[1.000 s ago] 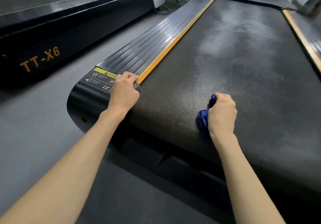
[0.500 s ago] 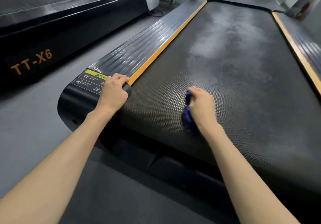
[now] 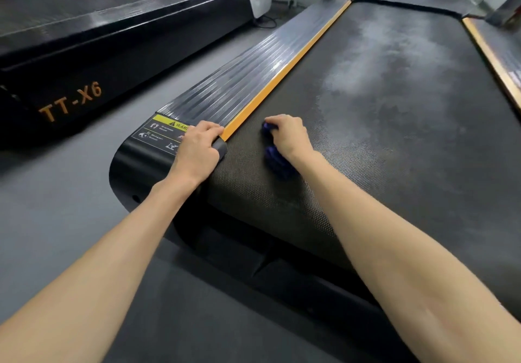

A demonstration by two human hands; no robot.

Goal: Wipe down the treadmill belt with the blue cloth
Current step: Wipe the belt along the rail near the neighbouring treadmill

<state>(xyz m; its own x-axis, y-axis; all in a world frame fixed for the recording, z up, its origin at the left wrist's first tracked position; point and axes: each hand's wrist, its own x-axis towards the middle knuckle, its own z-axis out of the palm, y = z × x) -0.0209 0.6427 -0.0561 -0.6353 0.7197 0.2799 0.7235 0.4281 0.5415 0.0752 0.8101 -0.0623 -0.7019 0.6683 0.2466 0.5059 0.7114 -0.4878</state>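
Blue cloth (image 3: 277,162): bunched under right hand (image 3: 287,134), fingers curled round it; swept toward 9 o'clock across belt (image 3: 408,143), now near orange strip (image 3: 275,81). Left hand (image 3: 197,151): fingers grip rail end (image 3: 221,148). Haze (image 3: 380,61) at 12 o'clock likely unwiped.

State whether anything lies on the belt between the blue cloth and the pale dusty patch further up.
Nothing visible does. The right hand grips the blue cloth on the treadmill belt near the orange strip; only bare belt shows from there to the pale patch.
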